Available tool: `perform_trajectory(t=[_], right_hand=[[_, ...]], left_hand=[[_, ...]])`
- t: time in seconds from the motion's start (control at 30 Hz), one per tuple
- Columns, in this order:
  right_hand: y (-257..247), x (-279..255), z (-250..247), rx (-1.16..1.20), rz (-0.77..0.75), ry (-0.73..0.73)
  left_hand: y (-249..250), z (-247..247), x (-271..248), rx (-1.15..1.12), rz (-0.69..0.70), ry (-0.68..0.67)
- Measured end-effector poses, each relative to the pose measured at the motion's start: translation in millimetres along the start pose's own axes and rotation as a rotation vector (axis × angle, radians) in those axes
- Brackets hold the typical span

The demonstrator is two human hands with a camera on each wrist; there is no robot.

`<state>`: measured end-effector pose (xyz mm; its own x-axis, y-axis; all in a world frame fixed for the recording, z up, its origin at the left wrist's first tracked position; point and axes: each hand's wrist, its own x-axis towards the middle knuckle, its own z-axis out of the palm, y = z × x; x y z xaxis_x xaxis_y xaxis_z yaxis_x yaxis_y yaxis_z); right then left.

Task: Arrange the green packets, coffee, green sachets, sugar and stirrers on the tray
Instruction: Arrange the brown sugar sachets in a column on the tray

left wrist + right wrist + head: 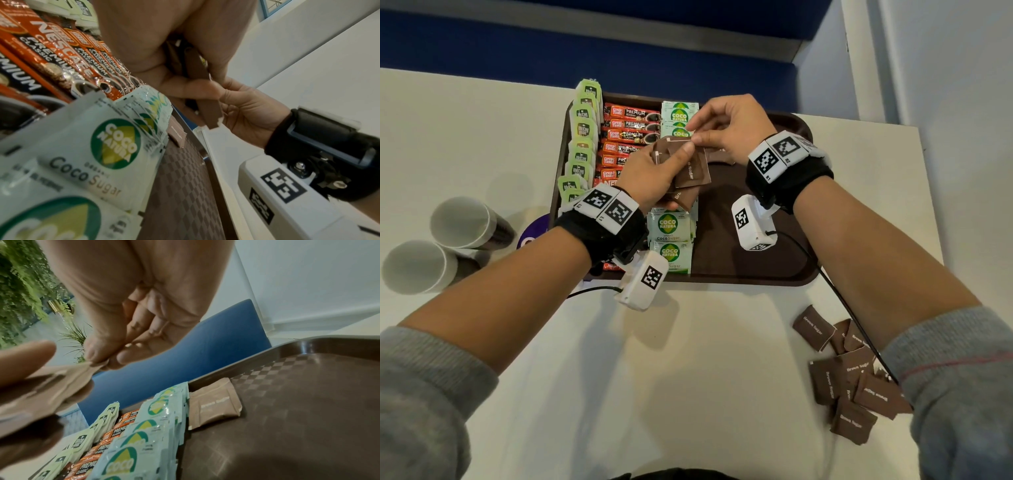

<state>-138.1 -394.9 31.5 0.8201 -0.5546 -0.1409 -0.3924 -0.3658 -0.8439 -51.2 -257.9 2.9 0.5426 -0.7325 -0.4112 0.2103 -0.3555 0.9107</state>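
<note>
The brown tray (739, 246) carries a row of green packets (582, 137) on its left, orange coffee sticks (630, 137) beside them, and green Coco Sugar sachets (671, 233) in the middle. My left hand (654, 174) grips a bunch of brown sugar packets (690, 171) above the tray. My right hand (722, 126) pinches the top corner of one packet in that bunch between thumb and forefinger (96, 360). One brown sugar packet (213, 402) lies on the tray next to the sachets. No stirrers are in view.
A pile of brown sugar packets (852, 373) lies on the white table near my right forearm. Two paper cups (441, 243) lie on their sides left of the tray. A blue seat (585, 44) runs behind the table. The tray's right half (756, 219) is bare.
</note>
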Motion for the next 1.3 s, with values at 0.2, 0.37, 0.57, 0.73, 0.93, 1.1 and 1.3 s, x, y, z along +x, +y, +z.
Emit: perform_trajectory(t=[0.2,0.37,0.57,0.73,0.93,1.1,1.3], right_hand=[[-2,1,-9,-0.043,0.019,0.056],[-6,3,-12,-0.138,-0.01,0.019],[-3,1,-8,-0.154,0.01,0.001],[20,-6,-5,-0.059,0.226,-0.139],[35,-8,-9,0.192,0.217,0.034],[49,-1,-17,0.182,0.228,0.231],[77,10,-13,0.024,0.387,0.243]], left_hand=[[2,-2,-1,-0.044,-0.051,0.033],[2,-4,0,-0.011,-0.034,0.006],[-1,-1,1,-0.008,-0.003,0.014],[0,0,1,-0.063,-0.007,0.062],[-2,1,3,-0.061,-0.027,0.041],[-2,-4,7,-0.067,-0.054,0.064],[-1,-9,12,-0.081,-0.041,0.079]])
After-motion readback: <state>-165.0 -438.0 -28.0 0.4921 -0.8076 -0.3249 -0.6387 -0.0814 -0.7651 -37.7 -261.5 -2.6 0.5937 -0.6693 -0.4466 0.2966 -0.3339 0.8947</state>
